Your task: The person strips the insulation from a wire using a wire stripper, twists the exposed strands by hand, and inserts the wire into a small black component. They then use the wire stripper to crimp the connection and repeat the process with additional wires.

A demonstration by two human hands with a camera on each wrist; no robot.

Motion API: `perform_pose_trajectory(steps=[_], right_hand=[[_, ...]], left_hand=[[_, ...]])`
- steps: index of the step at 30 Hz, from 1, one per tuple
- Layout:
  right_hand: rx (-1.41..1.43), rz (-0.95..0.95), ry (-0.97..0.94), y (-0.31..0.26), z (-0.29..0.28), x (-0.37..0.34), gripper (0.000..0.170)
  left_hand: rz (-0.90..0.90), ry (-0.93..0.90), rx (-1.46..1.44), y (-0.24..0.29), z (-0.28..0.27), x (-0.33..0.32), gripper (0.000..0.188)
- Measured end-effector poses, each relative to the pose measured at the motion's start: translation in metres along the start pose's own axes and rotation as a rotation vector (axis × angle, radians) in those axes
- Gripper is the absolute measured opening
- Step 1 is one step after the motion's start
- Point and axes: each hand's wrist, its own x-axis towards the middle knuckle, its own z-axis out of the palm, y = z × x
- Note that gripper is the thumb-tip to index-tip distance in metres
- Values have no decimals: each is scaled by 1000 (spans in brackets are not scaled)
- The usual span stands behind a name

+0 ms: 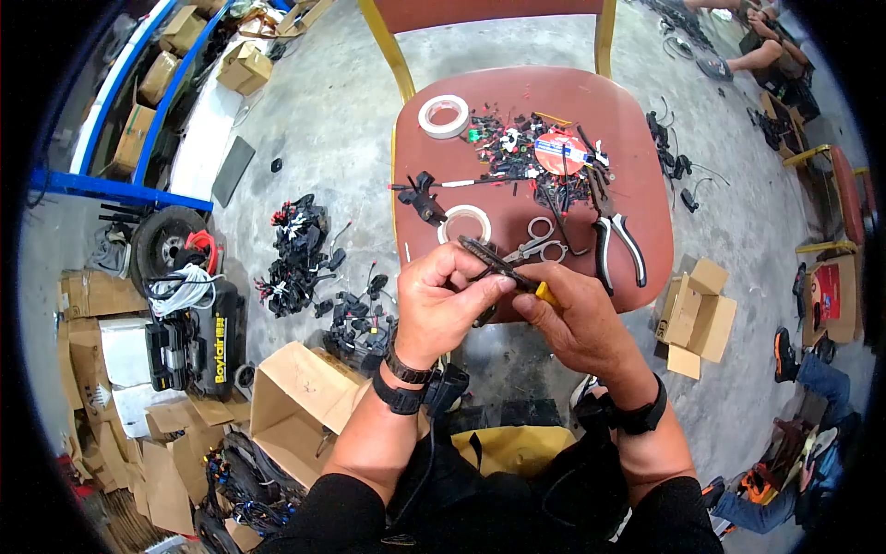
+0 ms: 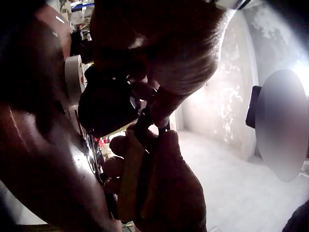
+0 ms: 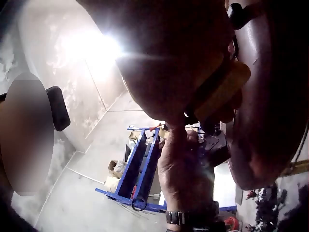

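Note:
In the head view both hands meet over the front edge of a reddish-brown chair seat (image 1: 637, 129). My left hand (image 1: 441, 300) pinches a dark, elongated black part (image 1: 482, 251) between thumb and fingers. My right hand (image 1: 580, 319) grips a small tool with a yellow handle (image 1: 546, 294), its dark end against the black part; the tool's kind cannot be told. The right wrist view shows that handle (image 3: 224, 89) along the curled fingers. In the left wrist view the fingertips of both hands come together, much of the work in shadow. Scissors (image 1: 540, 242) lie just beyond the hands.
On the seat are two rolls of white tape (image 1: 444, 117), a heap of small connectors (image 1: 517, 148), a black clip-like part (image 1: 425, 198) and black-and-white handled pliers (image 1: 620, 254). Black parts (image 1: 300, 254) lie on the floor at left. Open cardboard boxes (image 1: 697, 314) stand around the chair.

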Motion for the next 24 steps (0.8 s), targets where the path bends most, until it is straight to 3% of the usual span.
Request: perform_pose_trajectory(steps=[14, 19, 24], right_hand=[[103, 147, -89, -6, -19, 10, 23], [141, 122, -91, -2, -20, 11, 22], [245, 155, -96, -8, -22, 13, 21]], left_hand=[[160, -13, -54, 5, 7, 18, 19], [243, -4, -55, 1, 9, 22, 19], [248, 22, -75, -6, 9, 23, 27]])
